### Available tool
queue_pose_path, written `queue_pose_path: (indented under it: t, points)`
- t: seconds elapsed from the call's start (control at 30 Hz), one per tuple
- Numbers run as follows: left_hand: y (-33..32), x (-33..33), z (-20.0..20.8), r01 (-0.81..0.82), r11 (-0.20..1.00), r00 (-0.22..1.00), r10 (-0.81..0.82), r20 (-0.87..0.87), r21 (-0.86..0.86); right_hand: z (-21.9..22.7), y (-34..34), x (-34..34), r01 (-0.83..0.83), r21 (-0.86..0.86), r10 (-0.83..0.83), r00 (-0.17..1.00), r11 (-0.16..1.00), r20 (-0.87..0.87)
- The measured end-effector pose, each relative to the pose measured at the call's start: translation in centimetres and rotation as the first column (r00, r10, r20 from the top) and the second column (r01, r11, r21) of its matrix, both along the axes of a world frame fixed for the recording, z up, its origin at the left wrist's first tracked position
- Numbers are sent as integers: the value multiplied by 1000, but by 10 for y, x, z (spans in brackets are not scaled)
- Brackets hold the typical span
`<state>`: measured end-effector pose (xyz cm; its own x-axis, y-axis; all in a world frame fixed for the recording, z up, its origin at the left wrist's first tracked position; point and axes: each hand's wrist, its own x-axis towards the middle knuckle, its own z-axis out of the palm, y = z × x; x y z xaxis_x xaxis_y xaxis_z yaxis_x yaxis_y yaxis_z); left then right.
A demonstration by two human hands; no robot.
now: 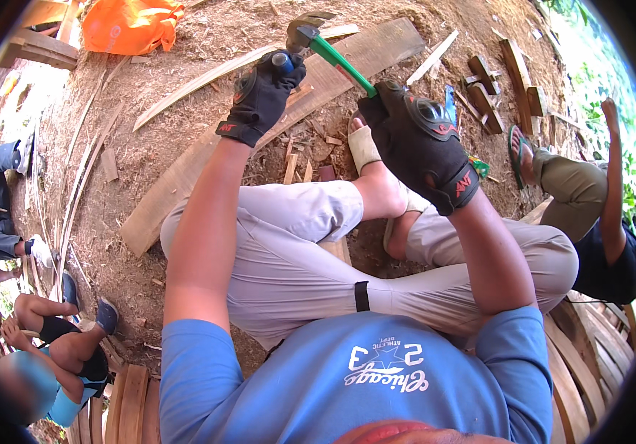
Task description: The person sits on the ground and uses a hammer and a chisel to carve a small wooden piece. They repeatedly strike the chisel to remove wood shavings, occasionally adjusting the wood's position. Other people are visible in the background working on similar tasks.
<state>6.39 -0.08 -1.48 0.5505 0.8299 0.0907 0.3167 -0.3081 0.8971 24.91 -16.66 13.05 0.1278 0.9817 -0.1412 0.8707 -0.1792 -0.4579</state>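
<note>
Both my hands wear black padded gloves. My right hand (418, 137) is closed round the green handle of a claw hammer (342, 65), which slants up and left. Its dark metal head lies just above and right of my left hand (265, 96). That hand is closed on a tool with a blue, round-ended handle (282, 62); the handle's end points up near the hammer head. The tool's lower part is hidden by my fingers. Beneath the hands a long wooden plank (377, 53) lies slantwise on the ground, with my left hand above it.
My bent legs (296, 274) and a sandalled foot (366, 148) are close to the plank. Wood strips and chips litter the soil. Wooden blocks (484, 92) lie at right, an orange bag (131, 26) far left. Other people sit left (74, 340) and right (577, 185).
</note>
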Motion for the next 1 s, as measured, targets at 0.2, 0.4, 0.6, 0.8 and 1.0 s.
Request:
queue_pose_path:
  t: [0.2, 0.4, 0.6, 0.8, 1.0]
  points:
    - [5, -1, -14, 8, 999, 1000, -8, -1, 47, -1, 1, 0, 4, -26, -4, 1000, 1000, 10]
    - [3, 0, -8, -17, 1000, 999, 17, -35, 24, -3, 3, 0, 1, 2, -1, 1000, 1000, 3]
    - [5, -1, -13, -10, 1000, 1000, 10, -24, -2, -7, 1, -2, -18, 66, 18, 1000, 998, 0]
    - [3, 1, -11, 3, 1000, 999, -2, -35, 10, -10, -1, 0, -35, 92, 34, 999, 995, 17]
    - [3, 1, -12, 2, 999, 1000, -2, 9, 34, -5, 2, -3, -28, 57, 26, 999, 998, 30]
